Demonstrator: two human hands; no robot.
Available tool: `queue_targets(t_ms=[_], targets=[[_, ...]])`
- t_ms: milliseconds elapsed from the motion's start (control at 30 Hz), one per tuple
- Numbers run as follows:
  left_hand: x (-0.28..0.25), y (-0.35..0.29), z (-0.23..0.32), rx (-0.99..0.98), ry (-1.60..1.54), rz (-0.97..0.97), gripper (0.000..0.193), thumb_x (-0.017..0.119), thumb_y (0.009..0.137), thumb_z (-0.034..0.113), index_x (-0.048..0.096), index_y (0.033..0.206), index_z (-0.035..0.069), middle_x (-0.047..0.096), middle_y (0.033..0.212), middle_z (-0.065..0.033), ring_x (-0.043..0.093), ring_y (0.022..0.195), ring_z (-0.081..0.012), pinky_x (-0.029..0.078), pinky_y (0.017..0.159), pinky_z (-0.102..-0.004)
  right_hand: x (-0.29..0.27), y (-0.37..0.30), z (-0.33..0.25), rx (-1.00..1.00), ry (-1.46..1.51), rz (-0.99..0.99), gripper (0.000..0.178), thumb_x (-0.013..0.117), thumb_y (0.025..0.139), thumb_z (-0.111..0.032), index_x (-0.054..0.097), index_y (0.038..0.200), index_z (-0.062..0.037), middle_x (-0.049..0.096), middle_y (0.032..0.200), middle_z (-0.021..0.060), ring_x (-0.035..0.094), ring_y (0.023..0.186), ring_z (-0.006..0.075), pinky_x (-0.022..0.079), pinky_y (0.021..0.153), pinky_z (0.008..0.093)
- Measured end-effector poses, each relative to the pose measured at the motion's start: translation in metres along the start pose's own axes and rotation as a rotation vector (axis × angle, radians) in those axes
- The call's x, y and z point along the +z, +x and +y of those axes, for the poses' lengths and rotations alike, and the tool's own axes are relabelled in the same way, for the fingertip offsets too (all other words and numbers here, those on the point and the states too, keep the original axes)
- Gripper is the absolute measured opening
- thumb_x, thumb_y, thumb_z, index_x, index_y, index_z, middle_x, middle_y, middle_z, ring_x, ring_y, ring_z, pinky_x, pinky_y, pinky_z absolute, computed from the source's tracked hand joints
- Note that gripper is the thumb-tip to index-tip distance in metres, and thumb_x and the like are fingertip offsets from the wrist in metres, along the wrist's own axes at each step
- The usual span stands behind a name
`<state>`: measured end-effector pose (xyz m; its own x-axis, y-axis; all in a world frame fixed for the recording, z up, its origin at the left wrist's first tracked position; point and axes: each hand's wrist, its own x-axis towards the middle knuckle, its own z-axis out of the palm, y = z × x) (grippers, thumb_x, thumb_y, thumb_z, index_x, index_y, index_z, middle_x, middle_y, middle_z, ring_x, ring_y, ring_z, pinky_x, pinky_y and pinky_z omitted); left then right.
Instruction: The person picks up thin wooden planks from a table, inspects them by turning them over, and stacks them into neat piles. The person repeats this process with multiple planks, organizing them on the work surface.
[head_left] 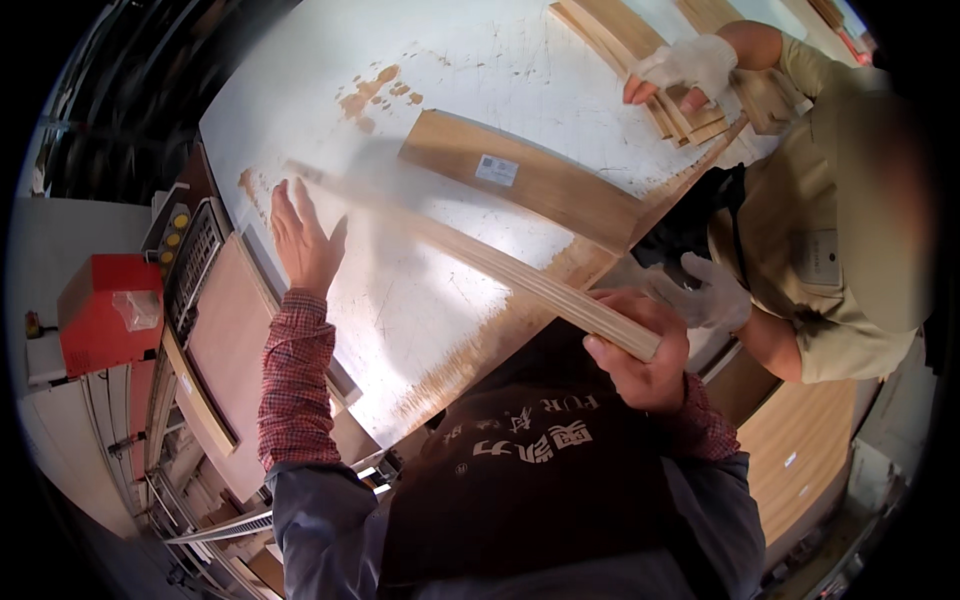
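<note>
A long, narrow wooden strip [480,258] with lengthwise grooves slants over the white worktable [450,345]. My right hand [645,350] is closed around its near end, by the table's front edge. The strip's far end is blurred and lies close to the fingertips of my left hand [305,242]. That hand has its fingers stretched out and holds nothing; whether it touches the strip I cannot tell. Beyond the strip, a flat wooden board [575,208] with a white label [497,170] rests on the table.
At the right stands a co-worker in a tan shirt [790,225]. One gloved hand [690,70] is on stacked wooden pieces [690,125]; the other [705,297] is near my right hand. A red machine housing [110,315] and a pinkish panel [225,345] are at the left.
</note>
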<state>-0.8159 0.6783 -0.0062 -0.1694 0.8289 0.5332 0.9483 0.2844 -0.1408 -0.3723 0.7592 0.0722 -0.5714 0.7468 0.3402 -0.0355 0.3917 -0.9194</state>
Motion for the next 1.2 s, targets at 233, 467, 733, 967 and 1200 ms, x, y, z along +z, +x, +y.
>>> queue_targets(t_ms=[233,467,733,967,1200], targets=[[-0.04,-0.014,0.083,-1.163,-2.21,-0.338,0.079,0.042,0.104,0.059,0.034,0.153,-0.003,0.05,0.147,-0.0232,0.059,0.122,-0.0382,0.051,0.099,-0.0513,0.024,0.034,0.009,-0.589,-0.426,-0.163,0.026,0.073,0.077,-0.008,0.065,0.101,-0.0028,0.07,0.103,0.0145,0.071,0.096,0.0326,0.058,0.081,0.0406],[0.001,-0.017,0.101,-1.037,-1.809,-0.255,0.043,0.051,0.104,0.02,0.049,0.14,-0.004,0.06,0.137,-0.0201,0.059,0.125,-0.0341,0.049,0.108,-0.0487,0.033,0.055,0.024,-0.526,-0.854,-0.311,0.051,0.071,0.078,-0.005,0.058,0.127,-0.0077,0.054,0.138,0.0171,0.051,0.131,0.0343,0.042,0.107,0.0493],[0.018,-0.018,0.111,-1.489,-2.163,-0.114,0.043,0.055,0.103,0.018,0.049,0.14,-0.003,0.061,0.138,-0.0162,0.06,0.127,-0.0304,0.049,0.11,-0.0497,0.018,0.004,0.045,0.087,-0.468,-0.043,0.067,0.073,0.084,-0.003,0.043,0.144,0.0051,0.051,0.143,0.0263,0.05,0.129,0.0443,0.041,0.109,0.0495],[0.03,-0.023,0.115,-1.468,-2.215,-0.143,0.04,0.059,0.101,0.016,0.053,0.136,-0.002,0.065,0.132,-0.0134,0.063,0.121,-0.0283,0.052,0.106,-0.0462,0.018,-0.017,0.048,-0.035,-0.504,0.004,0.052,0.073,0.082,0.001,0.056,0.131,0.0043,0.06,0.131,0.0236,0.059,0.12,0.042,0.05,0.099,0.0459],[0.084,-0.064,0.097,-1.069,-1.893,-0.239,0.037,0.058,0.101,0.017,0.055,0.131,-0.006,0.065,0.129,-0.0149,0.065,0.117,-0.0277,0.054,0.103,-0.0444,0.044,-0.007,0.063,-0.164,-0.767,-0.179,0.055,0.071,0.073,-0.001,0.062,0.127,-0.002,0.057,0.135,0.0158,0.054,0.128,0.0402,0.043,0.105,0.053]])
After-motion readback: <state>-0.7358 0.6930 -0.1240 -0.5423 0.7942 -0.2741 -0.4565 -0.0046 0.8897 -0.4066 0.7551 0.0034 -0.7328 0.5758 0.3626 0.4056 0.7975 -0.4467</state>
